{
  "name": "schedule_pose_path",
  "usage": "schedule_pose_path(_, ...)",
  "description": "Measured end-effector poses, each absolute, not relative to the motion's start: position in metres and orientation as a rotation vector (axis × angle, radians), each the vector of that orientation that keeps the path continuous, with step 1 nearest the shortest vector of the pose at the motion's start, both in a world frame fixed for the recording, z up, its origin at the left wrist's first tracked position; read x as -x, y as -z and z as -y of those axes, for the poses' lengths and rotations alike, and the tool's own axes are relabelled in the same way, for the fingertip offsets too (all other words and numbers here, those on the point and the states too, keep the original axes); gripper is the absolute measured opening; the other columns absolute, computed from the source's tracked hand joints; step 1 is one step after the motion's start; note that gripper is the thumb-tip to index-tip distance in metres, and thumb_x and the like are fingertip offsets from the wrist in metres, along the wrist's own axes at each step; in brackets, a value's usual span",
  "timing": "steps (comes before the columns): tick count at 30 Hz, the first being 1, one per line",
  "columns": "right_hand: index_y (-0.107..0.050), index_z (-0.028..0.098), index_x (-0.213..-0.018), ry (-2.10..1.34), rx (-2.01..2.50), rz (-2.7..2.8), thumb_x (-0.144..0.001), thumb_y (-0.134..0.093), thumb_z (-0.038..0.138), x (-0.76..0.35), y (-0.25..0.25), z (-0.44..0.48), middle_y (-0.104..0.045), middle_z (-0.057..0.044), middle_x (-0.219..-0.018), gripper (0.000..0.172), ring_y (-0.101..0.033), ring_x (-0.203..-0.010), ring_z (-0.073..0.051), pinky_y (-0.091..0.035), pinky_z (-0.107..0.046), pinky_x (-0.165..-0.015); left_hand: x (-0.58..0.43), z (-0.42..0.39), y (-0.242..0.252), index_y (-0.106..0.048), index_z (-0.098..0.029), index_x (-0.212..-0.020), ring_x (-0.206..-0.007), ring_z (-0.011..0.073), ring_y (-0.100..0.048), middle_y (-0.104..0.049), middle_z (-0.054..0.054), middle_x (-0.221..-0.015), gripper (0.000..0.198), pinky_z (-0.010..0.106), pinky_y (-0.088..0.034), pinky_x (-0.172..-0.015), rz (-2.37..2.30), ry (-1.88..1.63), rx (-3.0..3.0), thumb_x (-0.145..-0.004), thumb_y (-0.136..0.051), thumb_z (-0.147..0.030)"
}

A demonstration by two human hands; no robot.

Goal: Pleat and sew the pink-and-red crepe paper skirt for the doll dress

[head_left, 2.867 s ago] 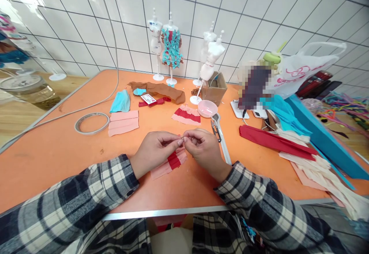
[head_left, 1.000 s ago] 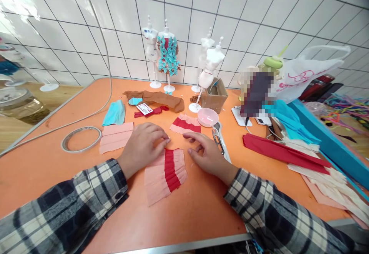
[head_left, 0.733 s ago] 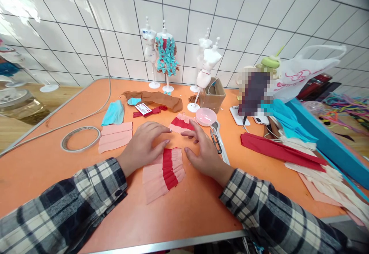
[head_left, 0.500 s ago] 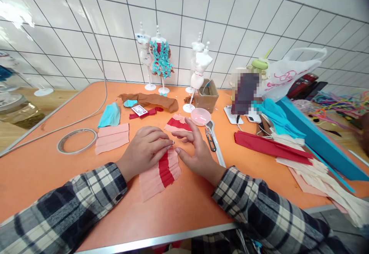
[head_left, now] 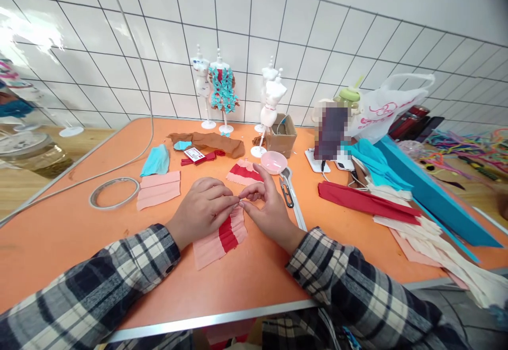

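Note:
A pink piece of crepe-like fabric with a red stripe (head_left: pixel 227 236) hangs down from my hands toward the orange table. My left hand (head_left: pixel 205 207) is closed, its thumb and fingers pinching the upper edge of this fabric and covering part of it. At that same edge, the thumb and a fingertip of my right hand (head_left: pixel 270 213) meet my left fingertips in a pinch, with the index finger raised. What the right fingertips hold is too small to make out. Just behind my hands lies a second pink-and-red fabric piece (head_left: pixel 243 172).
Right of my hands are a pink bowl (head_left: pixel 273 163), black thread snips (head_left: pixel 286 193) and a grey-white long tool (head_left: pixel 296 202). A tape roll (head_left: pixel 114 193) and pink cloth (head_left: pixel 159 190) lie left. Small mannequins (head_left: pixel 273 96) stand behind; red cloth (head_left: pixel 367 202) lies right.
My right thumb and fingertip have closed in to meet my left fingertips at the fabric's edge; before, they were slightly apart. The camera view has shifted a little.

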State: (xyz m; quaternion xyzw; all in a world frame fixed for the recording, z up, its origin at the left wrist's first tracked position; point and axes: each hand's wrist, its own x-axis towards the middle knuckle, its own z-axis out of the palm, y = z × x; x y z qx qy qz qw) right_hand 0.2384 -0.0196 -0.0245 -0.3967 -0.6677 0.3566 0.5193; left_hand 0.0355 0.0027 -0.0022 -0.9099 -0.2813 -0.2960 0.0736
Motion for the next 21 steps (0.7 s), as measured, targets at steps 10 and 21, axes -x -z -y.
schedule_pose_path(10, -0.028, 0.024, -0.157, -1.306, 0.894, 1.354, -0.083, -0.071, 0.029, -0.248, 0.02, 0.013, -0.071, -0.002, -0.09, 0.086, -0.068, -0.084, -0.017, -0.055, -0.033, -0.079, -0.037, 0.003, 0.001, -0.077, -0.022, -0.098, -0.084, 0.022, -0.065, -0.078, 0.005, -0.086, 0.021, 0.039, -0.05, -0.081, 0.868, 0.997, 2.669, -0.096, -0.056, -0.02)
schedule_pose_path(21, -0.041, 0.023, -0.154, -0.486, 1.336, 1.883, -0.083, -0.053, 0.005, -0.282, 0.022, -0.001, -0.076, -0.008, -0.118, 0.074, -0.061, -0.121, -0.028, -0.046, -0.048, -0.103, -0.03, -0.016, 0.012, -0.076, -0.018, -0.114, -0.099, 0.0298, -0.066, -0.077, 0.012, -0.103, 0.035, 0.045, -0.05, -0.088, 1.312, 0.673, 2.807, -0.096, -0.056, -0.041)
